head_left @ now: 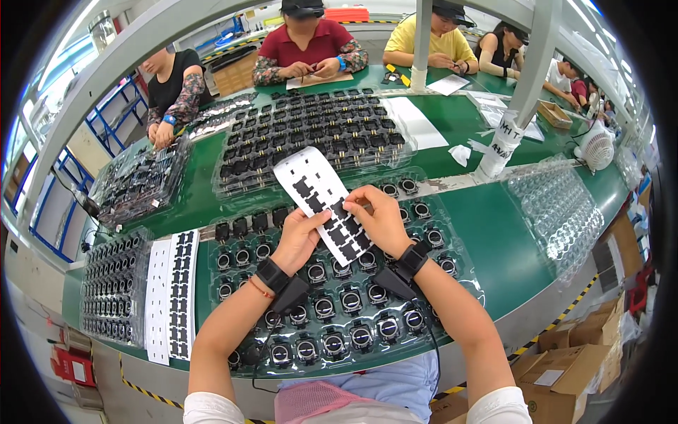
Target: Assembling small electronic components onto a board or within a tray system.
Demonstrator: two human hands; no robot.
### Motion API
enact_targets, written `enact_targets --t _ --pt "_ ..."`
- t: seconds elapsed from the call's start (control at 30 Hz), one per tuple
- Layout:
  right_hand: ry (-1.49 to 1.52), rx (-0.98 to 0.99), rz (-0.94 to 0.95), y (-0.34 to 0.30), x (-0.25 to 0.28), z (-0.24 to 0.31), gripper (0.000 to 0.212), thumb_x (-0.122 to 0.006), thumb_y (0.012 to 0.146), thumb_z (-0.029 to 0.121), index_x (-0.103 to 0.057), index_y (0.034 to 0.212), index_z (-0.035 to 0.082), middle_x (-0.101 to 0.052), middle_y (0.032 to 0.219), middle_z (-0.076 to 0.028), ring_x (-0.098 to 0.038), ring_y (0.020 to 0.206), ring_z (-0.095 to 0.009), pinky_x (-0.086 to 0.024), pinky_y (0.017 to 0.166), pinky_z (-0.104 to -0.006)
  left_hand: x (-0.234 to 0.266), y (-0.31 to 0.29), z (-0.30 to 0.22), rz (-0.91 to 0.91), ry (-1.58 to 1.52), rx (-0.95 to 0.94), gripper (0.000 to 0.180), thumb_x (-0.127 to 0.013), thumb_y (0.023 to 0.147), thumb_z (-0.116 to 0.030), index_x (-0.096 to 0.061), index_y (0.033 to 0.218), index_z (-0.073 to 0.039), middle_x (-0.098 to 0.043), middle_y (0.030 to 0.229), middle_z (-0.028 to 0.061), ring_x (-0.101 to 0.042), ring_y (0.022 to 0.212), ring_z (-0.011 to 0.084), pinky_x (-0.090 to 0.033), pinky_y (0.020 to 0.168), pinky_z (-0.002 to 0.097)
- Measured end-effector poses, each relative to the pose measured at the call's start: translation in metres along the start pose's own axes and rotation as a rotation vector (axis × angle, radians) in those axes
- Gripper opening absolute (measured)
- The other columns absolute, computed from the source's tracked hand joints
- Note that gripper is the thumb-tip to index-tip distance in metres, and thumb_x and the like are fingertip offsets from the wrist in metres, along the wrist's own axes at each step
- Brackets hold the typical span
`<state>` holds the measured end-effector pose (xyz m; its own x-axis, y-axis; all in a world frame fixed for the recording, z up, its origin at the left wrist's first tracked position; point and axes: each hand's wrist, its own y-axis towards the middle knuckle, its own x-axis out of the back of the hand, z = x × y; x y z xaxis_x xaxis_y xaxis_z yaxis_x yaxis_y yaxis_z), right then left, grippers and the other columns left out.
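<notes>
A white backing sheet (291,167) with rows of black die-cut stickers (345,230) is held up, tilted, above the bench. My left hand (300,239) grips its left edge, thumb on top. At the sheet's right edge, the thumb and forefinger of my right hand (379,215) are pinched at a black sticker; whether it is lifted from the backing I cannot tell. Below both hands lies a clear plastic tray (462,283) of small black parts with round, silver-ringed faces (323,307). Black bands with attached modules (282,283) sit on my wrists.
More sticker sheets (182,297) and a filled tray (113,290) lie at left. Stacked trays of black frames (311,134) stand ahead. A taped post (498,152), stacked clear trays (554,212) and a white fan (595,150) are at right. Co-workers (307,46) sit opposite.
</notes>
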<state>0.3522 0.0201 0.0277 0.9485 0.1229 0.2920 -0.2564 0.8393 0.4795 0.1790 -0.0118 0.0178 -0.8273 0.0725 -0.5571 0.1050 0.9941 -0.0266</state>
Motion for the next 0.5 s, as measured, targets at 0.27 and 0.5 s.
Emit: enact_targets --t 0.27,0.5 --pt "-0.048 0.014 0.116 0.0004 -0.0006 -0.0028 0.027 -0.073 0.071 0.012 -0.054 0.088 0.003 -0.056 0.092 -0.004 -0.056 0.082 -0.013 -0.045 0.072 -0.0275 -0.0015 -0.0029 0.0002 0.030 0.066 -0.016 0.022 -0.058 0.084 -0.004 -0.056 0.105 0.003 -0.061 0.101 0.0074 -0.059 0.093 0.0145 -0.049 0.083 0.0291" --pt "-0.061 0.016 0.124 -0.0017 -0.0008 0.0045 0.020 -0.071 0.072 0.010 -0.056 0.083 0.003 -0.055 0.091 -0.003 -0.053 0.079 -0.011 -0.043 0.071 -0.0244 -0.0007 -0.0059 -0.0007 0.049 0.089 -0.023 0.024 -0.058 0.084 -0.005 -0.056 0.106 0.004 -0.060 0.103 0.0080 -0.058 0.094 0.0140 -0.048 0.083 0.0282"
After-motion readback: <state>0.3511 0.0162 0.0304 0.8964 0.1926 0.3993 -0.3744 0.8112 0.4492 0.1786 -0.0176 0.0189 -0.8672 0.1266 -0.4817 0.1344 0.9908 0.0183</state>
